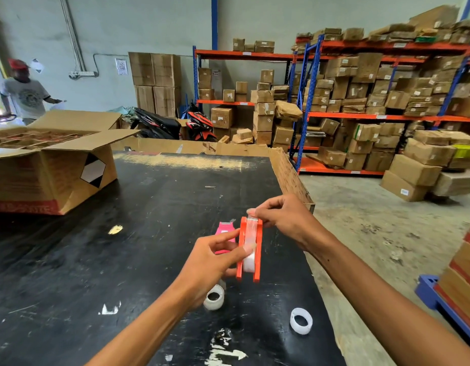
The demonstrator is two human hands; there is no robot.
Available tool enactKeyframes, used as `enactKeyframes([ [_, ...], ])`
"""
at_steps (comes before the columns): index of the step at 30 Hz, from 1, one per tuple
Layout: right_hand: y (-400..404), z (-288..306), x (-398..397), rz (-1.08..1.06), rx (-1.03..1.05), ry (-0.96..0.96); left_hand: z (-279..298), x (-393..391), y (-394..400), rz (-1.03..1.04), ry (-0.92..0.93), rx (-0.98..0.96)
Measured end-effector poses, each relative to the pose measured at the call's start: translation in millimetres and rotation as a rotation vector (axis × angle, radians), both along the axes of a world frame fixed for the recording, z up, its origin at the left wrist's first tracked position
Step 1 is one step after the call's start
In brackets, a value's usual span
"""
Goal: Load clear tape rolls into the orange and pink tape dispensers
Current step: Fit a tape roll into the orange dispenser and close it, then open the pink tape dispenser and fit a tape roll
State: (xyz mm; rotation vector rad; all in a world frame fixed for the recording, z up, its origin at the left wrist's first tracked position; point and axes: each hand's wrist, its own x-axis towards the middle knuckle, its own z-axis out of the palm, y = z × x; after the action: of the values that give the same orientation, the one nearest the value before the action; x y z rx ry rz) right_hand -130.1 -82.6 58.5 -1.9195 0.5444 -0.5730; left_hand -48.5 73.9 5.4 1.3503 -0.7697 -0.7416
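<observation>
The left hand (215,262) has its grip closed around the orange dispenser (250,249), fingers pressed on the near side plate and thumb reaching across the clear tape roll (249,257) seated between the two plates, which looks like a way to keep the roll from turning while the loose end is drawn off. The right hand (281,217) pinches narrowly at the dispenser's far top end, apparently on the free tape end near the cutter; whether tape is actually between those fingertips is too fine to tell. The dispenser is held edge-up above the bench (149,207), so the roll's face is toward the camera and the tape path is easy to see. Judging by this, the orange unit is nearly loaded and the threading is the step in hand. The pink dispenser (224,233) lies flat on the bench just behind the left hand, partly hidden by it, with no roll visible in it. Two spare rolls (301,320) rest on the bench nearer the person, one beside the left wrist, one toward the right edge, both within easy reach. The bench top is black, scuffed and flecked with white marks, edged with cardboard. An open carton (51,167) sits at its far left. Beyond are racks of boxes (360,101), two parked scooters (175,125), and another person (25,93) by the far wall.
</observation>
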Motion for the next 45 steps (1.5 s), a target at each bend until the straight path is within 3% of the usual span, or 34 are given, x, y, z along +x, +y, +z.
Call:
enactKeyframes([
  [4, -15.1, -31.5, 0.2, -0.079, 0.146, -0.016, -7.9, 9.4, -35.9, 0.021, 0.106, 0.145],
  [9, -30.6, -79.7, 2.3, -0.235, 0.221, -0.079, -25.4, 25.3, -84.0, 0.103, 0.088, 0.287],
  [14, -42.8, -108.7, 18.6, -0.219, 0.205, -0.001, -45.1, 24.7, -121.6, 0.243, 0.036, 0.354],
  [33, -64.5, -114.2, 36.9, -0.189, 0.185, 0.073, -48.3, 24.4, -129.8, 0.202, -0.107, 0.402],
  [37, -66.4, -108.8, 38.8, -0.281, 0.089, -0.006, -31.8, 25.0, -117.1, 0.164, -0.184, 0.332],
  [40, -63.7, -95.8, 47.8, -0.349, -0.069, -0.081, -14.2, 39.8, -100.6, 0.211, -0.348, 0.291],
  [42, -57.5, -87.9, 61.3, -0.307, -0.160, -0.069, -8.1, 55.3, -87.8, 0.265, -0.454, 0.331],
  [45, -43.6, -82.3, 85.4, -0.115, -0.301, 0.108, -11.5, 81.3, -67.5, 0.216, -0.578, 0.447],
])
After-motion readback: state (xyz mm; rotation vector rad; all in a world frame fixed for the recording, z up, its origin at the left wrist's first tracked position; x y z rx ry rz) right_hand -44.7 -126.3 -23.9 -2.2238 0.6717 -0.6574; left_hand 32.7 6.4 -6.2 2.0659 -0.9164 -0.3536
